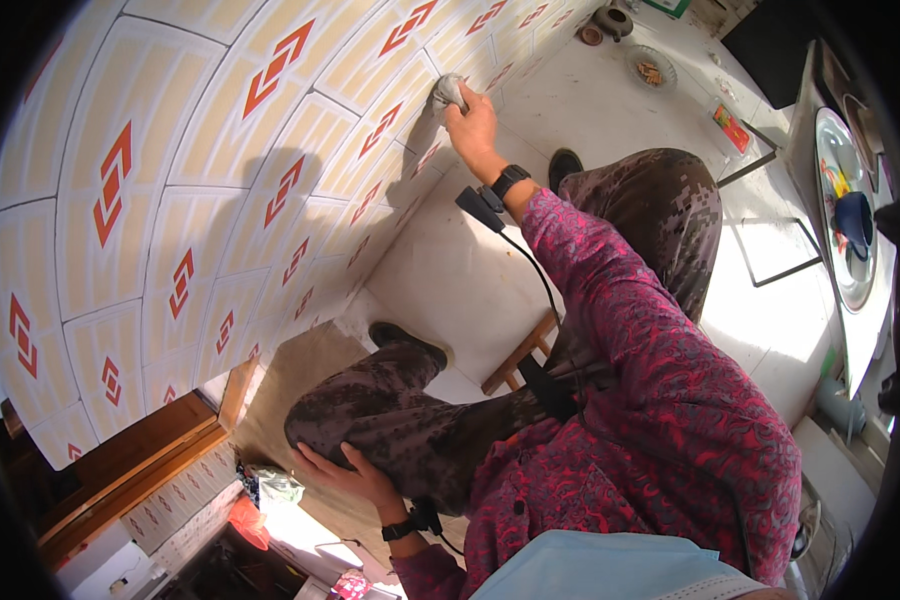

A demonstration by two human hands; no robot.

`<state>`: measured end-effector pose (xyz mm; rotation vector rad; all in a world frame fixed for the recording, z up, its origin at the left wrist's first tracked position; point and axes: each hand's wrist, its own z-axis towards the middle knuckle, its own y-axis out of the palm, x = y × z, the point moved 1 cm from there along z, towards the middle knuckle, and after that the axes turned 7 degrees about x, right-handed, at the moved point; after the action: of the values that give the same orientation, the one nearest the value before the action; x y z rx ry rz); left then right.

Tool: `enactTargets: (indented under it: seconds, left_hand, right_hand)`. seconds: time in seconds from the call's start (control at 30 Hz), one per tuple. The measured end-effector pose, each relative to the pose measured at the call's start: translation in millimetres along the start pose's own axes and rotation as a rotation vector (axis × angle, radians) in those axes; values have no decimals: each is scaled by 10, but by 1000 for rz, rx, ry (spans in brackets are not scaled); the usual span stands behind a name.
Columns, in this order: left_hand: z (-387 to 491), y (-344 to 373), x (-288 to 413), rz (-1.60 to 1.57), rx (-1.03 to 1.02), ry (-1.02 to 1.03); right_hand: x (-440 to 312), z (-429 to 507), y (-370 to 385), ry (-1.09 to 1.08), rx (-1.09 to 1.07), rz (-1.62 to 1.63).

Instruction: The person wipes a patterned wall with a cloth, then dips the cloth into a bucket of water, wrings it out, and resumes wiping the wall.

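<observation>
My right hand (474, 129) presses a bunched grey-white cloth (448, 93) against the tiled wall (232, 142). The tiles are cream and white with red diamond motifs. A black wristband with a cable-linked device (487, 206) sits on that wrist. My left hand (349, 474) rests on my left knee in camouflage trousers (435, 439), holding nothing, its fingers spread. Another black band (399, 529) circles the left wrist. Beneath me part of a wooden stool (517, 360) shows.
On the floor toward the far end are a dark round pot (613, 22) and a glass dish (650, 69) with small brown pieces. A table (849, 360) at right carries a tray with a blue cup (853, 217). Thin black metal frames (787, 276) stand below it. A wooden doorway (232, 394) opens at lower left.
</observation>
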<state>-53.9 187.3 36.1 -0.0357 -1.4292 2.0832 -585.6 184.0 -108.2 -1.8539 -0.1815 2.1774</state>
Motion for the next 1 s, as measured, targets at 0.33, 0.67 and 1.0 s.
enactTargets:
  seconds: [0.33, 0.67, 1.0]
  left_hand:
    - [-62, 9, -138, -68, 24, -67]
    - [-190, 13, -319, -185, 95, -90]
    - [-303, -68, -425, -210, 138, -124]
  right_hand:
    - [505, -325, -76, 54, -284, -179]
    - [912, -1271, -52, 186, -509, 68]
    - [655, -1685, -214, 85, -587, 72]
